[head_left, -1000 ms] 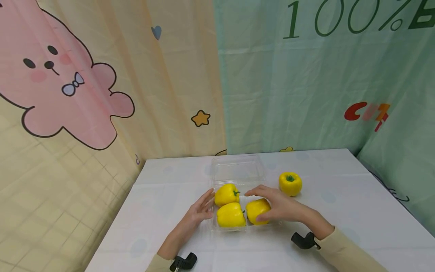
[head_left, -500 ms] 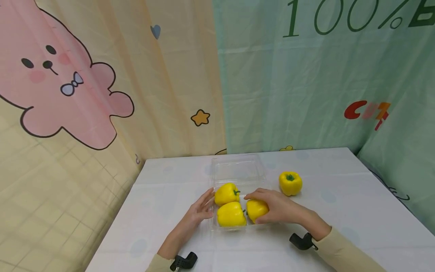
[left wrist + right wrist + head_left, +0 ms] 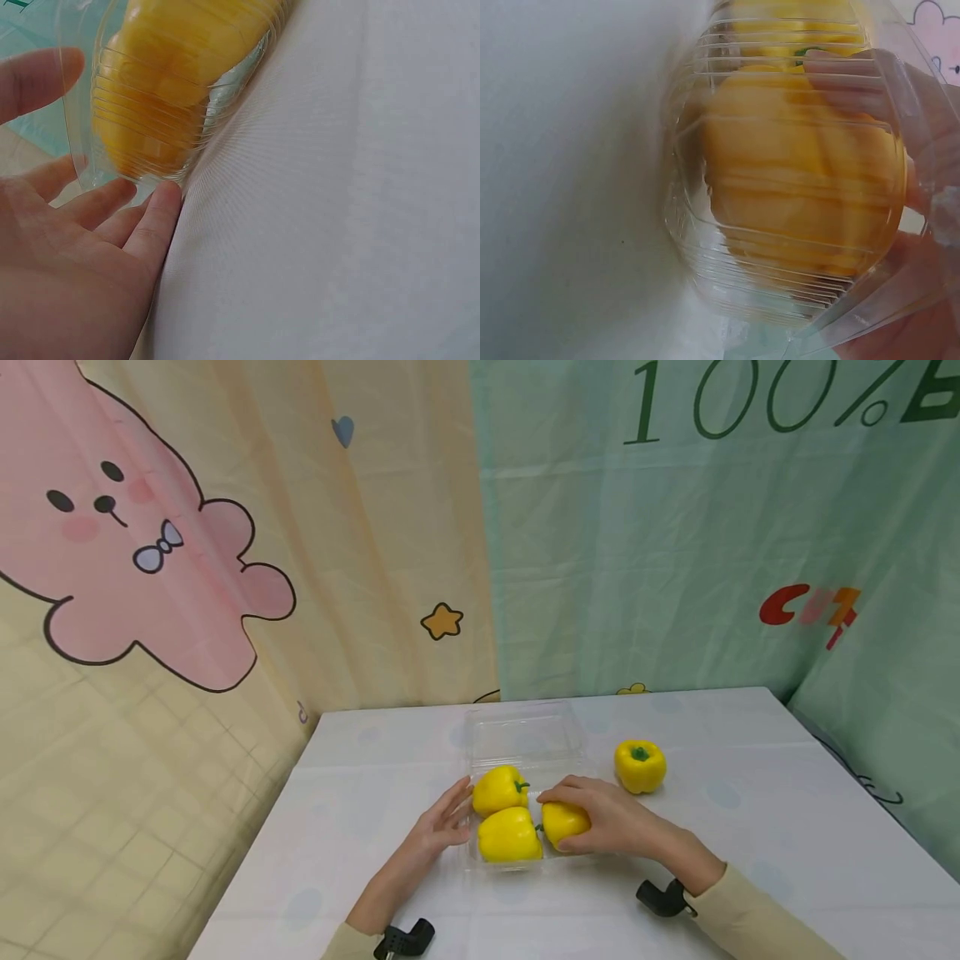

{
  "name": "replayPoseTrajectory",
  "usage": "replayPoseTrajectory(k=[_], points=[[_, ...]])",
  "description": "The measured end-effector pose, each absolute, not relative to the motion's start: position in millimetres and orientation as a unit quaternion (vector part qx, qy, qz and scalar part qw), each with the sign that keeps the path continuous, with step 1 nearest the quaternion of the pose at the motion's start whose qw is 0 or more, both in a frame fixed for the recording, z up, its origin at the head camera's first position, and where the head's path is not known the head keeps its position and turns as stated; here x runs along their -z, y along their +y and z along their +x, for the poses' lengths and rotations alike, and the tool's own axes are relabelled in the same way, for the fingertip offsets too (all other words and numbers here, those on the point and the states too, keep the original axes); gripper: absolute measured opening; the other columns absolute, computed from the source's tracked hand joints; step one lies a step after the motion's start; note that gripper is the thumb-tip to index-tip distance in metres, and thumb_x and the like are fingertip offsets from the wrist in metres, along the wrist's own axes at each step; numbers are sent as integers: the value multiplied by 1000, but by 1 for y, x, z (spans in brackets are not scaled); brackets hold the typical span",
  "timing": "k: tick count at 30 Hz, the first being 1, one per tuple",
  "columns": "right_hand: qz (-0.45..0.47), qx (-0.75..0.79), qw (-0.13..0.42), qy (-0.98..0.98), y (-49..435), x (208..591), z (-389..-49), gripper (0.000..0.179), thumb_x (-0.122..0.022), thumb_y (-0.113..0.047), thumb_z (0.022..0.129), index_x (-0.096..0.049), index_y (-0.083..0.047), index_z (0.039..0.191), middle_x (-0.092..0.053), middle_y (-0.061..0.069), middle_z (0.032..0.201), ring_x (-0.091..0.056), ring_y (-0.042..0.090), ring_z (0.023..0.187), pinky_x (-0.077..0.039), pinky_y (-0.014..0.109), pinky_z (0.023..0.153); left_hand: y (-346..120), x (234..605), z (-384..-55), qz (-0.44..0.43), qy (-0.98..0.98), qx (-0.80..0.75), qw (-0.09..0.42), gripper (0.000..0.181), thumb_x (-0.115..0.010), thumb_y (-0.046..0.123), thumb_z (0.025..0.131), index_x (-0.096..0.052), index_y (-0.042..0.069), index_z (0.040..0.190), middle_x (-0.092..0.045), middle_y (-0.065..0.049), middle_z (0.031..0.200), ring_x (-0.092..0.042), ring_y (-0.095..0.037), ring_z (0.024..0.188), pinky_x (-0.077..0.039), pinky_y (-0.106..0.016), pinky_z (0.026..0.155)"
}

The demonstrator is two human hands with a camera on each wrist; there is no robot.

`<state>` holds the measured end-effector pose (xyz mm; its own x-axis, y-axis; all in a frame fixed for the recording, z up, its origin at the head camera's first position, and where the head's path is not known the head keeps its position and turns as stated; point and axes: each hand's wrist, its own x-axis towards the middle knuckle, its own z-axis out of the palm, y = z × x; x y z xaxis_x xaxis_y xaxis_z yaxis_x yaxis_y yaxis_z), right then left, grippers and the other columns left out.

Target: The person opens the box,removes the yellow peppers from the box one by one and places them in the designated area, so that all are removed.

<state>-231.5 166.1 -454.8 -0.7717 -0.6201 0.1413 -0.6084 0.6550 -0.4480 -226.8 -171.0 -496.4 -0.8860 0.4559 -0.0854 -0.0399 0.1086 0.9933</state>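
Box (image 3: 525,737), lone pepper (image 3: 641,768) on white table (image 3: 750,802)

Room overhead; container walls (image 3: 735,266) (transparent) around

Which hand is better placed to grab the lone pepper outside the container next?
Likely the right hand: it is nearer the lone pepper, once it releases the gripped pepper. The left hand touches the container on the opposite side.

I wear a tan left sleeve (image 3: 349,942), bottom left, and a tan right sleeve (image 3: 757,917), bottom right. A bent black camera (image 3: 411,938) sits by each.
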Motion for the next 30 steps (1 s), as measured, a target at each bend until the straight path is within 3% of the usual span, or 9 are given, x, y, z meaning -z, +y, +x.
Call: replayPoseTrajectory(k=[20, 30], points=[[-349, 250, -58, 901, 169, 454, -233, 58, -85, -45, 84, -68, -25, 136, -68, -16, 115, -56, -1, 89, -54, 21, 77, -169, 493, -225, 140, 715, -656, 196, 80, -61, 21, 102, -20, 24, 170, -16, -12, 178, -20, -40, 163, -16, -67, 129], [-361, 244, -88, 896, 172, 447, -232, 59, -88, -36, 81, -68, -27, 136, -68, -13, 120, -59, 1, 96, -57, 24, 82, -168, 493, -225, 143, 720, -652, 193, 80, -61, 21, 102, -19, 24, 170, -15, -11, 178, -19, -39, 163, -17, -66, 129]])
